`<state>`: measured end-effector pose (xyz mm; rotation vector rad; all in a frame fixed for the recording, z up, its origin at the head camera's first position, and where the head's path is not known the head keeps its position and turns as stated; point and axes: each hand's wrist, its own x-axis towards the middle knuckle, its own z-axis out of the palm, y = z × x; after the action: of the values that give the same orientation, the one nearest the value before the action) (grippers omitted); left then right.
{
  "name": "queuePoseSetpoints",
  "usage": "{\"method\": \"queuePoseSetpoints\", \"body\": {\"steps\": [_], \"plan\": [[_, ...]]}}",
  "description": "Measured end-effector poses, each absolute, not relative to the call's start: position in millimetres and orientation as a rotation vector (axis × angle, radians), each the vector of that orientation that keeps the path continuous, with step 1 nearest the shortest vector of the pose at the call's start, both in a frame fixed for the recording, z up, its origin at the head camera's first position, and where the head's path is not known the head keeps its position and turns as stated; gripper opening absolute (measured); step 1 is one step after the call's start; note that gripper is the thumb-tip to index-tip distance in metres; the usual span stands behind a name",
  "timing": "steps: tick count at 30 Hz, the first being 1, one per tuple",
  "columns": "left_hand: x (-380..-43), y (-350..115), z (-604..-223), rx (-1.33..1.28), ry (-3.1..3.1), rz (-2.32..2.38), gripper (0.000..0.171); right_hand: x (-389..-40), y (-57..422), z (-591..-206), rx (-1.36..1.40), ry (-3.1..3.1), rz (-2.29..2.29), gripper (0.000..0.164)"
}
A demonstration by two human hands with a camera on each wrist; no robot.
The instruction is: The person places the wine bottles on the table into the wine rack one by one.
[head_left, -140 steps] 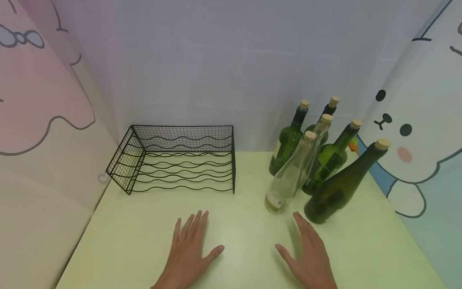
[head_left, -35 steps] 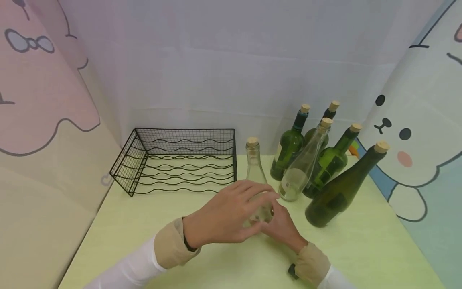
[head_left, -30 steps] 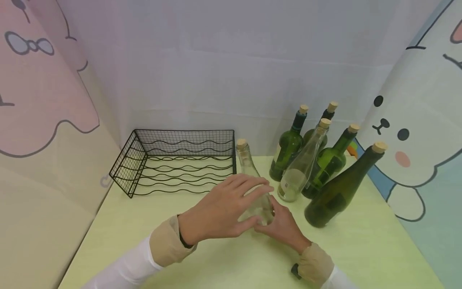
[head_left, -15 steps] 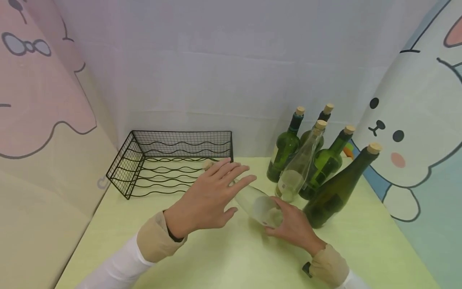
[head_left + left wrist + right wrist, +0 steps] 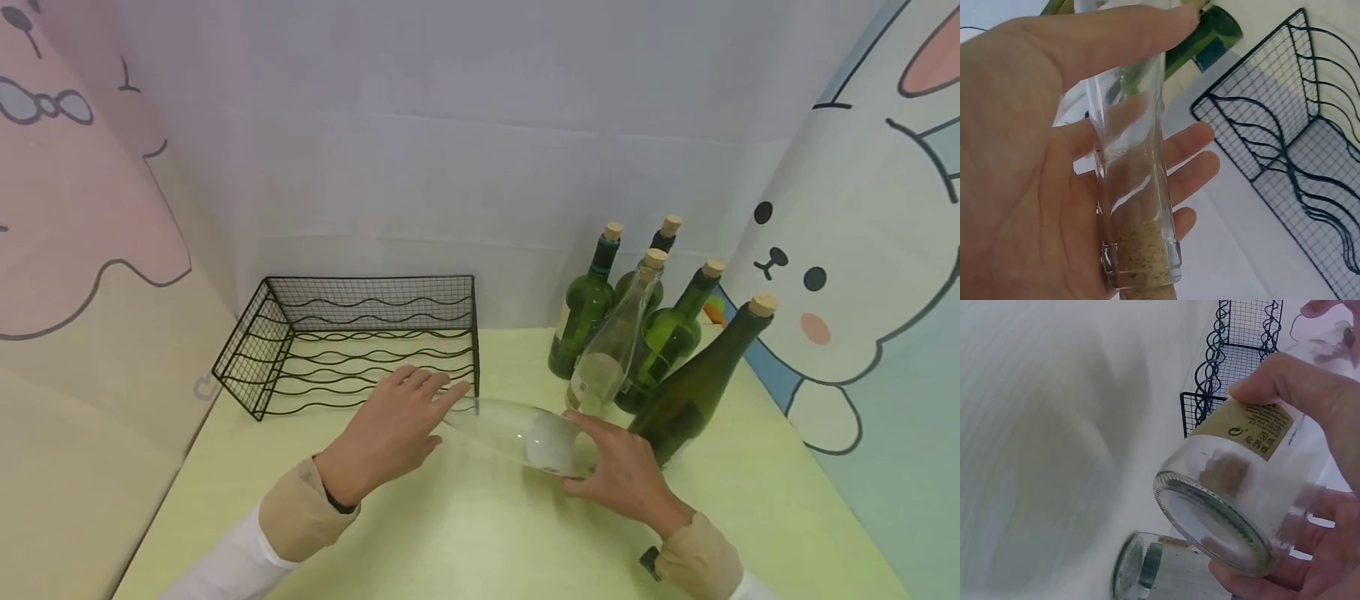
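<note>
A clear glass bottle (image 5: 517,429) is held on its side over the table, its base toward the right and its neck toward the left. My right hand (image 5: 622,471) grips it near the base; a tan label (image 5: 1244,428) shows beside the thumb in the right wrist view. My left hand (image 5: 393,421) is around the neck, with thumb and fingers reaching past the glass on either side and still loose. In the left wrist view the cork (image 5: 1144,256) sits in the mouth, close by the palm. Fingers behind the glass show through it.
A black wire rack (image 5: 476,350) with wavy bars stands at the back left. To the right stand another clear bottle (image 5: 607,358), a dark green bottle (image 5: 693,383) and several other corked green bottles. A white cloth (image 5: 405,183) hangs behind the table.
The clear bottle was taken from the group at the right, then tipped from upright to its side, neck leftward. Both hands came forward; the left hand lowered leftward to the neck.
</note>
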<state>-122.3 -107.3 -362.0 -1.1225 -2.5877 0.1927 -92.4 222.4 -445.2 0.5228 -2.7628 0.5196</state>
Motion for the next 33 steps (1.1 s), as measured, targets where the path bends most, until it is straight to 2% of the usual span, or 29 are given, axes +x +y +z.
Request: {"method": "queuePoseSetpoints", "body": {"steps": [9, 15, 23, 33], "plan": [[-120, -125, -385, -1.087, -2.630, 0.067, 0.056, -90, 225, -433, 0.624, -2.750, 0.492, 0.078], [-120, -142, -406, -1.079, -2.717, -0.115, 0.031, -90, 223, -429, 0.719, -2.726, 0.490, 0.077], [-115, -152, -427, -1.043, -2.902, -0.285, 0.030, -93, 222, -423, 0.787, -2.735, 0.574, 0.077], [-111, -164, -448, -0.982, -2.850, -0.356, 0.030, -97, 219, -419, 0.902, -2.683, 0.657, 0.076]]}}
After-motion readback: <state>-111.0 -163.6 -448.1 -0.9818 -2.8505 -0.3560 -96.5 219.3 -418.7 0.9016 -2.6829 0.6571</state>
